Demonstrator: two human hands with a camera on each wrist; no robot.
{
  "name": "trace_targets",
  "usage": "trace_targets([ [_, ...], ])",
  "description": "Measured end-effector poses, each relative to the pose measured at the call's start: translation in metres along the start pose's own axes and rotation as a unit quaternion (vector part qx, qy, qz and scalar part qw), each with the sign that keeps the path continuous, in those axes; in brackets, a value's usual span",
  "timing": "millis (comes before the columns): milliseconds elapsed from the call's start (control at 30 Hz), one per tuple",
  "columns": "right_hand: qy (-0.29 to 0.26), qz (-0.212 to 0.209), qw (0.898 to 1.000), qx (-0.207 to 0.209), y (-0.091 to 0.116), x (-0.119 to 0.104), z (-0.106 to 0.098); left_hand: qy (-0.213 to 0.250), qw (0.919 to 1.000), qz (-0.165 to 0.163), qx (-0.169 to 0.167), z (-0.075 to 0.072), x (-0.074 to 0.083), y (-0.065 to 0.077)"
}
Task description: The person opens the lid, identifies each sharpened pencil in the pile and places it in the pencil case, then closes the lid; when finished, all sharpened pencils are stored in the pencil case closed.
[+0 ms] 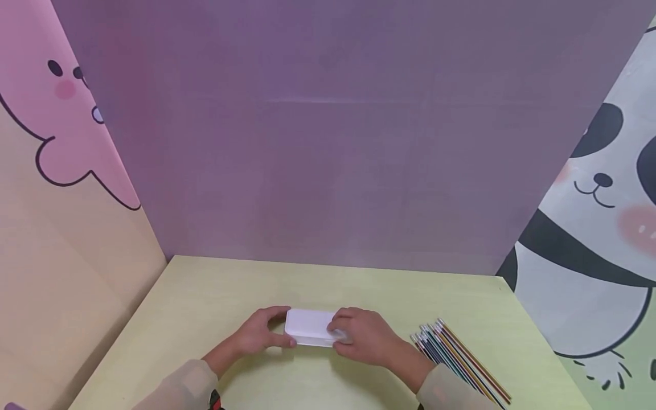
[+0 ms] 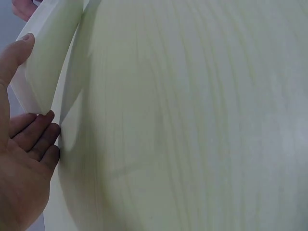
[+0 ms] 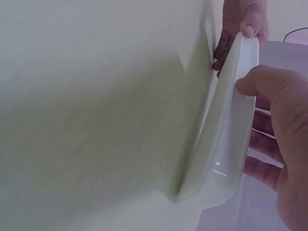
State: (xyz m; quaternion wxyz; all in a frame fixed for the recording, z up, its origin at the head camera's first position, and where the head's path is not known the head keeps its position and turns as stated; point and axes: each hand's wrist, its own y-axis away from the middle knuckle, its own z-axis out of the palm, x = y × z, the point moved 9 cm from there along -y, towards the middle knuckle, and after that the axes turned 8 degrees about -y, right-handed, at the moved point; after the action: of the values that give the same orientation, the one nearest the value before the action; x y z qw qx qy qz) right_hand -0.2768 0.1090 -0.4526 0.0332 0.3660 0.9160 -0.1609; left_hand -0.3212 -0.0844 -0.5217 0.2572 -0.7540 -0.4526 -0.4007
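Observation:
A white, rounded-corner plastic box (image 1: 310,324) is held between both hands, slightly above the light wooden table, its shadow falling beneath it. At its left end, my left hand (image 1: 260,331) grips it, thumb on the near side and fingers toward the far side. My right hand (image 1: 366,335) holds the right end, with the thumb low on the near side and the other fingers over the top. From the right wrist view, the right thumb presses the side of the white box (image 3: 236,125). The left wrist view shows the left thumb on the box's (image 2: 55,53) side and fingertips at its corner.
Several striped pencils (image 1: 461,361) lie in a loose bundle on the table (image 1: 328,285), right of the right hand and partly behind the right sleeve. A purple panel (image 1: 328,142) rises at the back. Cartoon-printed walls (image 1: 589,239) flank both sides.

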Motion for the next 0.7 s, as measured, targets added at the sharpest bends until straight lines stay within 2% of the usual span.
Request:
trace_targets([
  [133,0.025,-0.023,0.999,0.009,-0.002,-0.003,-0.003,-0.003,1.0000,0.002,0.000,0.000,0.000,-0.002],
  [267,0.054,-0.069,0.996,0.030,-0.004,-0.010,-0.004,-0.004,1.0000,-0.005,-0.003,0.000,-0.003,-0.004],
  [533,0.115,-0.159,0.977,0.084,-0.001,-0.027,-0.003,0.022,0.9995,-0.021,-0.013,0.003,-0.003,-0.004],
  [700,0.123,-0.185,0.969,0.107,0.002,-0.028,-0.007,0.023,0.9993,-0.021,-0.019,0.005,-0.004,-0.007],
])
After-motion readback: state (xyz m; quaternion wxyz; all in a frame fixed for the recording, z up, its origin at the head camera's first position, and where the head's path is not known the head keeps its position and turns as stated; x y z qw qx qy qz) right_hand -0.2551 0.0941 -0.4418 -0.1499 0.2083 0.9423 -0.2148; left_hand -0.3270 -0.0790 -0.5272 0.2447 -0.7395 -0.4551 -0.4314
